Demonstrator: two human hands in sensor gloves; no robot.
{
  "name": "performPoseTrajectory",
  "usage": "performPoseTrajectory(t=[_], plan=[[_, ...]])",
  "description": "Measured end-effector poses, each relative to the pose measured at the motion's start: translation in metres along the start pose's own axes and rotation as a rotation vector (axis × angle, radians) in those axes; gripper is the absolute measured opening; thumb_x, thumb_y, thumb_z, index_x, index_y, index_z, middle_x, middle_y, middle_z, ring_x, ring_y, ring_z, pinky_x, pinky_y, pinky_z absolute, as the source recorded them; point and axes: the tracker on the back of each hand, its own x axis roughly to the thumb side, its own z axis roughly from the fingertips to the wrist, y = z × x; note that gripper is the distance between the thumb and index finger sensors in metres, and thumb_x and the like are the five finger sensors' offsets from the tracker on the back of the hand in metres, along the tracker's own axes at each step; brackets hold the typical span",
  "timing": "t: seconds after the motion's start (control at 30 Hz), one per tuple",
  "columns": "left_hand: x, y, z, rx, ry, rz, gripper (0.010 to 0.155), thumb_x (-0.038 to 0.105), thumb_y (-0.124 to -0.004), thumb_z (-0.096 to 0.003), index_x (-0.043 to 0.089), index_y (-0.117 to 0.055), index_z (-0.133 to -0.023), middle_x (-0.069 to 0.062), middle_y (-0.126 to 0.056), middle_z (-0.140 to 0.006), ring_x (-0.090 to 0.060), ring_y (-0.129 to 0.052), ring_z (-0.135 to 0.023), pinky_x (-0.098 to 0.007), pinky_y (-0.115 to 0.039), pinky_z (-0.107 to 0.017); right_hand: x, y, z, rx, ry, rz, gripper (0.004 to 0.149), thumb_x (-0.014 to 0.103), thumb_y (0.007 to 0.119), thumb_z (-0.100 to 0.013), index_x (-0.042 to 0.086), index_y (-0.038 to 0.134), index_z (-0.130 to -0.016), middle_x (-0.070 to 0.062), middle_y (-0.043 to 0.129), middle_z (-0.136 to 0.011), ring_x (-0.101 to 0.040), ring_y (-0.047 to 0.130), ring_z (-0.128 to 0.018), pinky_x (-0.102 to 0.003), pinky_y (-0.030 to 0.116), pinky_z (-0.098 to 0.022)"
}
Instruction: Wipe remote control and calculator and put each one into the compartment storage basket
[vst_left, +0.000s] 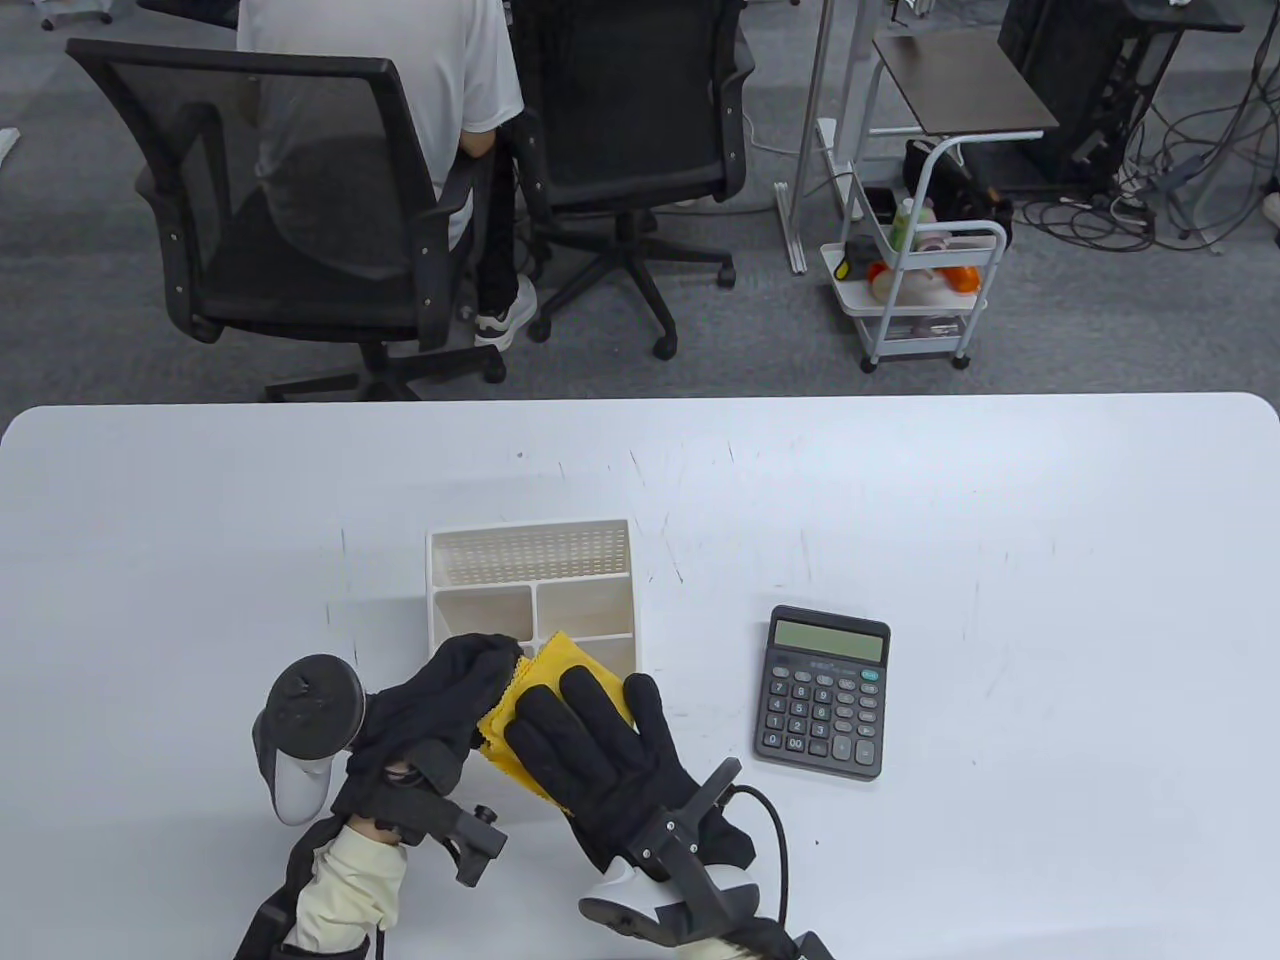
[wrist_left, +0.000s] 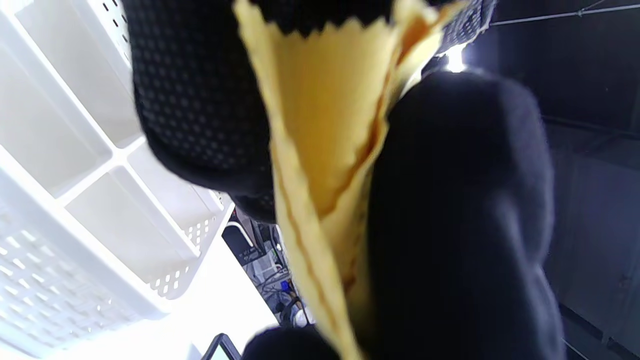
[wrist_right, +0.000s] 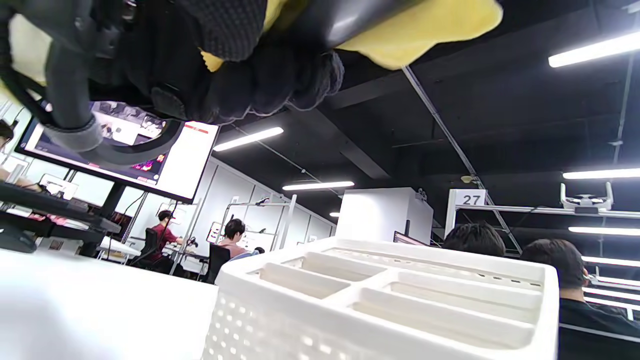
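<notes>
Both my hands work just in front of the basket (vst_left: 531, 585), above its near edge. My left hand (vst_left: 440, 705) curls its fingers around one end of the yellow cloth (vst_left: 545, 690). My right hand (vst_left: 600, 760) wraps the cloth around a dark object that I believe is the remote control (wrist_right: 340, 22); only a small grey part shows in the right wrist view. The calculator (vst_left: 825, 705) lies on the counter (vst_left: 1000, 560) to the right of the basket, well apart and not yet wiped. I think the remote can slip out of the cloth and fall. The basket wall is very near, so a wide stroke could knock it. Beyond the counter stand office chairs (vst_left: 300, 200).
</notes>
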Motion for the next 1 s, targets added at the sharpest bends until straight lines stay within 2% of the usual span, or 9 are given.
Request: performPoseTrajectory(t=[0.13,0.27,0.33,0.4,0.53,0.77,1.0], plan=[[-0.002,0.006,0.001,0.048,-0.005,-0.025,0.042,0.047,-0.067,-0.0587,0.021,-0.076,-0.090,-0.003,-0.105,-0.066,-0.015,-0.118,-0.044,-0.029,-0.102,-0.029,0.001,0.002,0.001,0.010,-0.015,0.019,0.063,0.027,0.070,-0.057,0.018,0.041,-0.112,-0.010,0.036,-0.120,-0.041,0.037,-0.107,-0.071,0.042,-0.066],[-0.002,0.002,0.000,-0.011,-0.007,0.012,0.042,0.048,-0.067,-0.0587,0.021,-0.076,-0.090,-0.003,-0.105,-0.066,-0.014,-0.117,-0.043,-0.029,-0.101,-0.028,0.001,0.002,0.001,-0.012,-0.013,0.046,0.077,0.028,0.074,-0.056,0.013,0.024,-0.112,-0.015,0.022,-0.119,-0.041,0.033,-0.106,-0.069,0.042,-0.066],[0.000,-0.002,-0.001,-0.056,-0.019,0.016,0.042,0.048,-0.067,-0.0587,0.022,-0.075,-0.091,-0.003,-0.105,-0.067,-0.014,-0.117,-0.044,-0.029,-0.101,-0.029,0.002,0.003,-0.001,-0.002,0.005,0.052,0.074,0.027,0.073,-0.056,0.012,0.027,-0.113,-0.015,0.022,-0.119,-0.042,0.028,-0.106,-0.070,0.039,-0.066],[0.002,-0.003,-0.001,-0.032,-0.025,-0.019,0.042,0.048,-0.068,-0.0581,0.022,-0.076,-0.090,-0.003,-0.105,-0.066,-0.015,-0.117,-0.043,-0.030,-0.101,-0.029,0.003,0.004,0.000,0.019,0.008,0.060,0.071,0.026,0.070,-0.057,0.014,0.028,-0.112,-0.015,0.023,-0.119,-0.044,0.025,-0.106,-0.071,0.038,-0.066],[-0.001,0.002,0.000,0.006,-0.010,-0.012,0.042,0.047,-0.068,-0.0582,0.020,-0.076,-0.090,-0.005,-0.105,-0.066,-0.015,-0.118,-0.043,-0.030,-0.102,-0.028,0.002,0.004,0.000,0.018,0.004,0.037,0.063,0.025,0.067,-0.058,0.018,0.035,-0.112,-0.011,0.030,-0.120,-0.041,0.032,-0.107,-0.070,0.042,-0.066],[-0.002,0.024,0.003,0.092,-0.009,0.033,0.042,0.047,-0.067,-0.0583,0.019,-0.076,-0.090,-0.005,-0.105,-0.065,-0.015,-0.118,-0.042,-0.029,-0.102,-0.028,-0.005,-0.001,0.002,0.016,-0.021,0.093,0.062,0.025,0.066,-0.059,0.017,0.037,-0.112,-0.012,0.034,-0.120,-0.041,0.037,-0.107,-0.069,0.046,-0.067],[-0.006,0.024,0.003,0.102,0.009,0.018,0.042,0.047,-0.067,-0.0584,0.020,-0.075,-0.090,-0.004,-0.104,-0.066,-0.014,-0.117,-0.042,-0.029,-0.101,-0.028,-0.009,0.002,0.004,0.015,0.044,0.032,0.061,0.027,0.066,-0.059,0.015,0.038,-0.112,-0.013,0.037,-0.119,-0.041,0.040,-0.106,-0.068,0.047,-0.066]])
